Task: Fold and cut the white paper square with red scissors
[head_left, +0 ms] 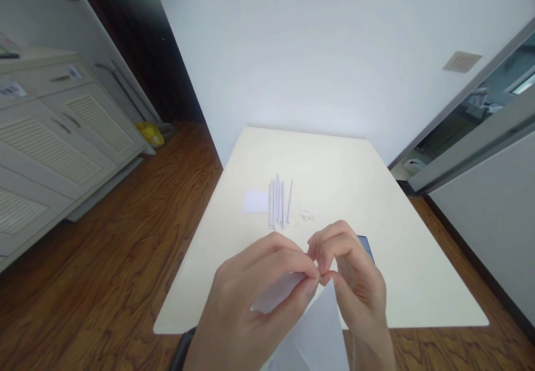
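Note:
Close to me, above the table's front edge, both hands meet at their fingertips. My left hand (259,287) is closed, pinching a white sheet of paper (321,326) between thumb and fingers. The paper slants down below the hands, and part of it shows inside the left hand's curl. My right hand (355,276) is closed too, its thumb and forefinger pinched at the paper's upper corner against the left fingertips. Exactly what lies between the fingertips is small and mostly hidden. Beyond the hands, several thin rolled paper sticks (278,201) lie side by side on the white table (334,176).
Left of the sticks lies a small white paper piece (256,201). Tiny pale scraps (307,215) are scattered right of them. A phone (365,247) is partly hidden behind my right hand. A wall (292,53) borders the table's far edge; a white cabinet (62,137) stands at left.

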A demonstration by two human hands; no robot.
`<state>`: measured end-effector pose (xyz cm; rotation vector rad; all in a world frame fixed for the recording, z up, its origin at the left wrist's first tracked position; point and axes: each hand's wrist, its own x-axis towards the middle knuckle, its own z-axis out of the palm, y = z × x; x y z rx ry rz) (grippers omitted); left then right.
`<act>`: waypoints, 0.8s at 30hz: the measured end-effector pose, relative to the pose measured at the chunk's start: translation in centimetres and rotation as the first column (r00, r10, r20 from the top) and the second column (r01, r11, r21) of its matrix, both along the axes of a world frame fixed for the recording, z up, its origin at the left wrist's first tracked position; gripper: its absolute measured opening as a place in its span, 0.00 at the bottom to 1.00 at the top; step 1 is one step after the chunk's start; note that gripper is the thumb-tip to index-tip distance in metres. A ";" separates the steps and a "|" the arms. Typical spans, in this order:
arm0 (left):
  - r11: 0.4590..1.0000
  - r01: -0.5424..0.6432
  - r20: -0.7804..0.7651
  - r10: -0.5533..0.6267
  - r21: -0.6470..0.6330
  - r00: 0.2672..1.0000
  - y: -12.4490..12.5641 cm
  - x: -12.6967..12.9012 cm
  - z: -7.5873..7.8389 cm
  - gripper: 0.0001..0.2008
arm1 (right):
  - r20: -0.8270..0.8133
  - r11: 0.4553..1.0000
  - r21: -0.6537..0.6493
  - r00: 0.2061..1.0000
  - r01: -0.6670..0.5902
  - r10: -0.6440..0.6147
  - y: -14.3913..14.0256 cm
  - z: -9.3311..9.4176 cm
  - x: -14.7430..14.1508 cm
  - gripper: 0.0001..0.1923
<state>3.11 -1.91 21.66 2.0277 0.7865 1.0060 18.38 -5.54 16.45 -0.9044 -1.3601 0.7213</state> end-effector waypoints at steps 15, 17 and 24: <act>0.998 0.062 0.001 -0.062 -0.011 0.998 0.5 1.0 -0.3 0.09 | 0.000 0.999 -0.004 0.999 0.038 -0.038 -0.3 -0.3 0.9 0.04; 0.998 0.065 0.005 -0.065 -0.015 0.998 0.6 1.2 -0.5 0.10 | -0.014 0.999 -0.024 1.000 0.025 -0.025 -0.3 -0.3 0.9 0.05; 0.996 0.071 0.020 -0.070 -0.048 0.997 1.1 2.1 -1.0 0.09 | -0.075 0.997 -0.068 0.997 -0.034 0.028 0.0 -0.9 1.4 0.06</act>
